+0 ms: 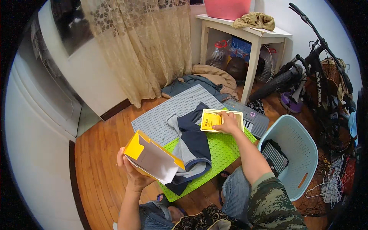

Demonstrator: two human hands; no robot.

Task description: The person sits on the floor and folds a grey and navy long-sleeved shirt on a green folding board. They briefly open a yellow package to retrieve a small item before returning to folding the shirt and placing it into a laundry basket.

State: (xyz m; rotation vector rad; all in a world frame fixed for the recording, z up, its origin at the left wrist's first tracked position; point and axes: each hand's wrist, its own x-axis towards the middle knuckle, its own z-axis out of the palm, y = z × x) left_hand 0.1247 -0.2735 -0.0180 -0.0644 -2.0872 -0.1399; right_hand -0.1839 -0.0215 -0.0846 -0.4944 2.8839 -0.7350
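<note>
My left hand (134, 173) grips a yellow cardboard box (155, 156) from its left side; its open end shows a white inside with nothing visible in it. My right hand (229, 123) reaches over a shallow cream tray (240, 119). Its thumb and fingers close on a flat yellow packet (209, 120) at the tray's left half; the fingertips are partly hidden. Under the tray and box lies a navy and grey garment (193, 143), spread over a small studded table top (226, 149), green in the near part and grey in the far part.
A light blue plastic basket (295, 132) with dark striped clothes stands right of the table. Behind are a toy keyboard (257, 122), a black bicycle (316, 73) and a white table (230, 23) bearing a pink tub (227, 8). A beige curtain (142, 46) hangs at the back.
</note>
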